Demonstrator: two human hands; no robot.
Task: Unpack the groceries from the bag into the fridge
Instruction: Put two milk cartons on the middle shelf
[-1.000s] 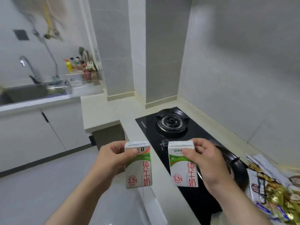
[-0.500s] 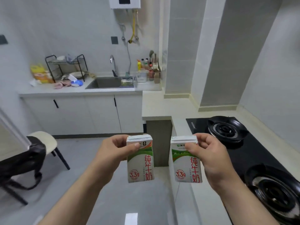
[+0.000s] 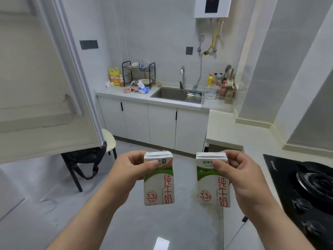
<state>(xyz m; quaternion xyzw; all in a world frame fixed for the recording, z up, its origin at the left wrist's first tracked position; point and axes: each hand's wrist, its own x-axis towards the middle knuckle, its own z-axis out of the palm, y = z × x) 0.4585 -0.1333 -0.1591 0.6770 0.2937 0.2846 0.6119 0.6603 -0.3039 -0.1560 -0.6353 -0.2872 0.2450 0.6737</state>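
In the head view, the left hand (image 3: 129,168) pinches the top of one small milk carton (image 3: 159,183) and the right hand (image 3: 241,174) pinches a second carton (image 3: 213,184), each grip closed on its carton, both upright in mid-air over the floor, side by side, apart. They look light and stiff-walled, liable to dent if squeezed; the flat sides suit holding. The open fridge door (image 3: 45,105) stands left, with a chair (image 3: 108,141) carrying a black bag (image 3: 84,157) beneath it, which may crowd the approach
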